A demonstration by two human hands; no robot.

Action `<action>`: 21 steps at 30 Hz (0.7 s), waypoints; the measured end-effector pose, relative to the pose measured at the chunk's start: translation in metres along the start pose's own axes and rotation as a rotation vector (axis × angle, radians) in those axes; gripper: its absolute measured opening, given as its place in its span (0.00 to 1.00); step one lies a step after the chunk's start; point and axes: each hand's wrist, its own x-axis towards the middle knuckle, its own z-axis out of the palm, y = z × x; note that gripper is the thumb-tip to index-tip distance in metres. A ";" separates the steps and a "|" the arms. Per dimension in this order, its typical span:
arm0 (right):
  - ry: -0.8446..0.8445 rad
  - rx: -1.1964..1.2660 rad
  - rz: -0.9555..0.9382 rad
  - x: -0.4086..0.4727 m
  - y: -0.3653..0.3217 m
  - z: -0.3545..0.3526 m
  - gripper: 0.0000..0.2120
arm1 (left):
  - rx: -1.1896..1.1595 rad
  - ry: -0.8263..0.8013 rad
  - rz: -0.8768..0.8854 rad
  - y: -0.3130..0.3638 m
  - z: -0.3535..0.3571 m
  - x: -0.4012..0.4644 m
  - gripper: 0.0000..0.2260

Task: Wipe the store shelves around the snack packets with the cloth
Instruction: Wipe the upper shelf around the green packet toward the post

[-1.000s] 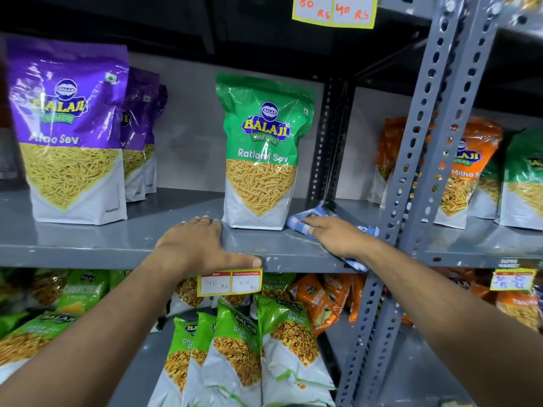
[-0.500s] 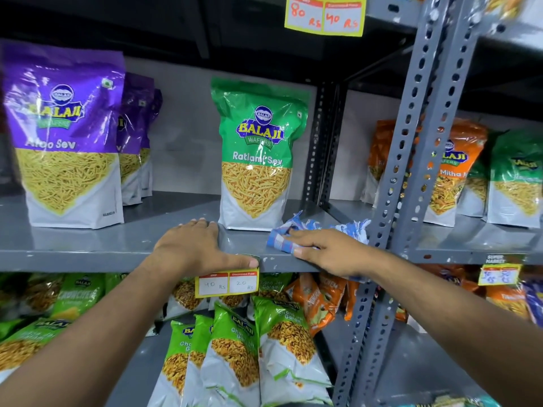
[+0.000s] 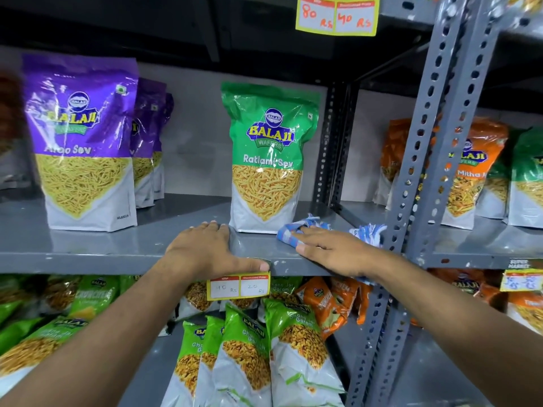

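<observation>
A blue-and-white checked cloth [image 3: 289, 232] lies on the grey shelf [image 3: 117, 245], just right of the base of a green Ratlami Sev packet [image 3: 269, 160]. My right hand [image 3: 332, 249] presses flat on the cloth, whose frayed end sticks out by the upright. My left hand [image 3: 205, 249] rests palm down on the shelf's front edge, with its thumb along the lip above a price tag, and it holds nothing. Purple Aloo Sev packets [image 3: 82, 142] stand at the left of the same shelf.
A perforated grey upright [image 3: 423, 183] rises right beside my right hand. Orange and green packets [image 3: 470, 171] fill the neighbouring bay. Green packets [image 3: 249, 353] crowd the shelf below. Yellow price tags [image 3: 238, 287] hang from the shelf lips.
My right hand has slid the cloth leftwards along the shelf front, from beside the upright to the base of the green packet. My left hand stays in place.
</observation>
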 end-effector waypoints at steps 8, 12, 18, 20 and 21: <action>0.195 0.295 -0.063 -0.007 -0.014 0.012 0.16 | 0.017 -0.026 0.010 0.000 -0.003 -0.001 0.60; 0.308 0.284 0.046 0.001 -0.008 0.013 0.16 | -0.015 -0.094 0.059 -0.013 -0.007 0.000 0.61; 0.332 -0.025 0.013 0.000 -0.021 0.028 0.18 | 0.030 -0.074 0.038 -0.027 -0.003 -0.002 0.64; 0.307 0.086 -0.068 -0.002 -0.030 0.033 0.17 | 0.039 -0.062 0.029 -0.026 -0.002 -0.001 0.65; 0.276 0.187 -0.090 -0.002 -0.032 0.035 0.16 | 0.038 -0.055 0.028 -0.026 -0.001 -0.001 0.65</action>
